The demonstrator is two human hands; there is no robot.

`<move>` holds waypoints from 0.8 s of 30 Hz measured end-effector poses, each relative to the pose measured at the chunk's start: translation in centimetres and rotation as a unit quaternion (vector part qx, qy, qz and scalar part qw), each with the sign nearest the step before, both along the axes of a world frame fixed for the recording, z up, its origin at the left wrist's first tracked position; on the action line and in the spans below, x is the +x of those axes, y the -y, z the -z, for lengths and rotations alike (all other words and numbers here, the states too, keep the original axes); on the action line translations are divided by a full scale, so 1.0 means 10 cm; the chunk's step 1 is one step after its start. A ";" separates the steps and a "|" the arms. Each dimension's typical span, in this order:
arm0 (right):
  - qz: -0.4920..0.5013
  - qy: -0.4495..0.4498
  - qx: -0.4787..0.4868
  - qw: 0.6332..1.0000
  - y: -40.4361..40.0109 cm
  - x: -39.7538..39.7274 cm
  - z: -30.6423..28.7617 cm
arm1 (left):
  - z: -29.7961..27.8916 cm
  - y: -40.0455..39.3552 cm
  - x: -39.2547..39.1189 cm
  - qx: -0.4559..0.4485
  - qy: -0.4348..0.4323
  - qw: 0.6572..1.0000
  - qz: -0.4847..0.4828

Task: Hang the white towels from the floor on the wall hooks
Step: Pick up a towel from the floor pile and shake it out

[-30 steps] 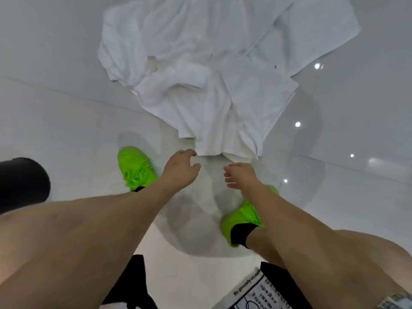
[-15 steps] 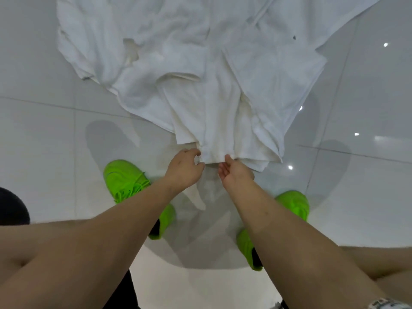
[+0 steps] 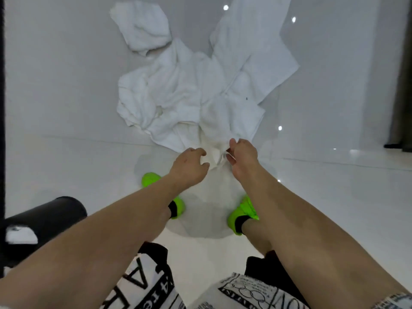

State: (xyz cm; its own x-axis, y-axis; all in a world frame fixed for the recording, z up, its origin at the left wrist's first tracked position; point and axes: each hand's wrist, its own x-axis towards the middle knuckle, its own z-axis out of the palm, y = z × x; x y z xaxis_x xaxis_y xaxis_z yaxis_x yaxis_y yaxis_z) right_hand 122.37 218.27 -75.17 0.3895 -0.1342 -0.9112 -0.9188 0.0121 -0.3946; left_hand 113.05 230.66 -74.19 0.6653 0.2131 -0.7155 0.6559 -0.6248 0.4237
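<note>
- White towels (image 3: pixel 189 94) are seen heaped on the glossy floor (image 3: pixel 66 108), just beyond the feet, with one crumpled piece lying apart at the far left of the heap.
- The near edge of the heap has been gathered and lifted slightly; half a second ago it still lay flat, and the hands were only arriving at it.
- That edge is pinched by the left hand (image 3: pixel 189 165), whose fingers are curled round the cloth.
- The same bunched edge is gripped from the right by the right hand (image 3: pixel 242 156), thumb raised and fingers tucked into the fold.
- The pick-up is therefore judged to be begun; hanging is not yet started, and no wall hooks are in view.
- Bright green shoes (image 3: pixel 242 214) are planted near, either side of the arms, and a black cylinder (image 3: pixel 44 219) lies at the near left.
</note>
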 end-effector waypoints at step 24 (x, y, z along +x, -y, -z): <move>0.082 0.440 0.080 0.891 3.46 1.83 -5.64 | -5.74 3.17 3.00 0.091 0.516 0.817 0.241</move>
